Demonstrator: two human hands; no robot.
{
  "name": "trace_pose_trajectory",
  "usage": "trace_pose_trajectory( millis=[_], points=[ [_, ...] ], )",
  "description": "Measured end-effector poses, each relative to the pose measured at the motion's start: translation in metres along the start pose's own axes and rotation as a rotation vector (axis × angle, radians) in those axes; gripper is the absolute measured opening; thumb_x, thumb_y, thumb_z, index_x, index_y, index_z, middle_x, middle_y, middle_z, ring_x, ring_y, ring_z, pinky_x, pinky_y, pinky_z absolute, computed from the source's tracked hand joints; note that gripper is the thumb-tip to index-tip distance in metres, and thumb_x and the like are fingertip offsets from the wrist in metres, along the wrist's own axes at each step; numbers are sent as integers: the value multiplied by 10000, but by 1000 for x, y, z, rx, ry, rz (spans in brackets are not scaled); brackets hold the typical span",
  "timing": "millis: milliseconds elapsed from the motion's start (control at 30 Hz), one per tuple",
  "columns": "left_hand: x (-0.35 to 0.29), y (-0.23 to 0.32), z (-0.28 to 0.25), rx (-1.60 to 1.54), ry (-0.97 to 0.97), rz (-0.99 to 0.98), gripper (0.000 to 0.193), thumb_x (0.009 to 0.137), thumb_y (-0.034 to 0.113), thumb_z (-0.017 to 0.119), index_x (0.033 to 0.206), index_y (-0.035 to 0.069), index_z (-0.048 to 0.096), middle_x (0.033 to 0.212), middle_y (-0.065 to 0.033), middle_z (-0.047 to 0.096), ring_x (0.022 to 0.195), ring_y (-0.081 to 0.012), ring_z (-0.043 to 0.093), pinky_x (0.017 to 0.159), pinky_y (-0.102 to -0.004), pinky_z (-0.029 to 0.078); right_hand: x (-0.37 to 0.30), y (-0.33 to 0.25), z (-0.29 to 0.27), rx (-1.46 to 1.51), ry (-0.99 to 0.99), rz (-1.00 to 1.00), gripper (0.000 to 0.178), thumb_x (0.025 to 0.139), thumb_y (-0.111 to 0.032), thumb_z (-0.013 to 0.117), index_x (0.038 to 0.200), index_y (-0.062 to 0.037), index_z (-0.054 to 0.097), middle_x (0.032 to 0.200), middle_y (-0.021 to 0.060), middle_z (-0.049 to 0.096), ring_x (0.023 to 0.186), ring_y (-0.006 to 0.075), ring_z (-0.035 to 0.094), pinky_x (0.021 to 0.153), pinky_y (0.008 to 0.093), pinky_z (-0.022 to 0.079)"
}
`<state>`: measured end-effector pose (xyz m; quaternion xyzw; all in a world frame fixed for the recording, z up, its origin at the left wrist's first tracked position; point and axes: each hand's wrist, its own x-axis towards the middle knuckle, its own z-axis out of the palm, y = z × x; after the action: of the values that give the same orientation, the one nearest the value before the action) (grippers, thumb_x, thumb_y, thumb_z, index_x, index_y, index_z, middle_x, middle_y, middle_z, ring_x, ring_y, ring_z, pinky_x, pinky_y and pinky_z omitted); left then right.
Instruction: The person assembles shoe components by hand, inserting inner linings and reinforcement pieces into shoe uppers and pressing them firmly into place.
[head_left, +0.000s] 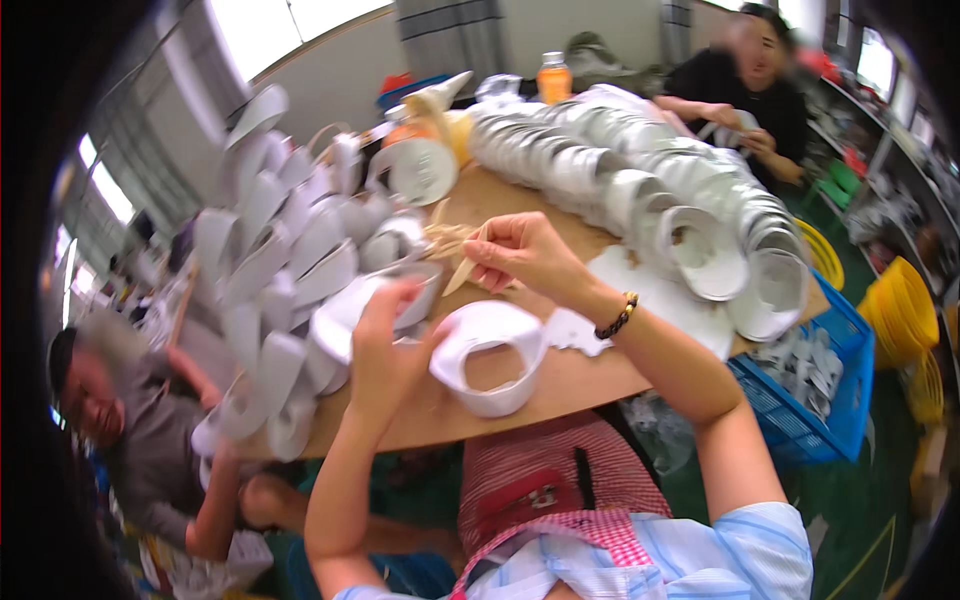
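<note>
My right hand point(520, 255) is raised over the table with thumb and fingers pinched on a thin, flat, pale wooden-looking stick point(459, 277), which points down. A small heap of similar beige strips point(447, 236) lies just beyond it. To the left, my left hand point(385, 345) is raised with its fingers apart and holds nothing that I can see. Its thumb is close to a white curved, cuff-like piece point(519, 343) that stands on the table with an oval opening. Behind the left hand, another white curved piece point(340, 322) is partly hidden.
White curved pieces point(265, 250) are heaped high on the left. Nested rows of them point(620, 195) cover the table's point(400, 433) right. A blue crate point(855, 390) stands at the right edge. One person point(150, 440) sits at left, another point(770, 110) works far right.
</note>
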<state>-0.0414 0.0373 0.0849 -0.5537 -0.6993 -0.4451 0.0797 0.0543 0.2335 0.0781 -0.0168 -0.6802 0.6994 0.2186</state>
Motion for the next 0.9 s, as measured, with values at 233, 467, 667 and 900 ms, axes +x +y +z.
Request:
trace_pose_trajectory(
  millis=[233,467,667,900],
  points=[
    [-87,16,29,460,-623,582,180,748,146,644,889,43,602,846,-99,638,761,-221,619,735,-319,493,-86,5,30,101,-197,103,161,927,-115,618,1017,18,619,874,63,667,791,85,652,707,219,533],
    [-111,29,50,585,-324,600,212,804,124,587,985,13,573,870,-157,639,770,-249,634,755,-340,505,-141,12,19,98,21,176,140,912,-32,600,1017,61,606,914,50,648,824,97,652,731,219,541],
    [-126,38,56,642,-280,459,243,872,130,553,1075,1,592,1019,-222,682,892,-273,675,881,-315,508,-149,26,26,-504,-105,45,136,846,-31,639,970,17,610,810,109,644,745,196,667,631,301,522],
    [-129,55,56,798,-434,358,281,807,53,560,1054,-63,625,1023,-205,678,862,-248,666,808,-306,512,-155,32,51,-904,24,-40,196,781,0,640,974,3,606,765,145,595,656,316,597,576,374,486]
  ],
)
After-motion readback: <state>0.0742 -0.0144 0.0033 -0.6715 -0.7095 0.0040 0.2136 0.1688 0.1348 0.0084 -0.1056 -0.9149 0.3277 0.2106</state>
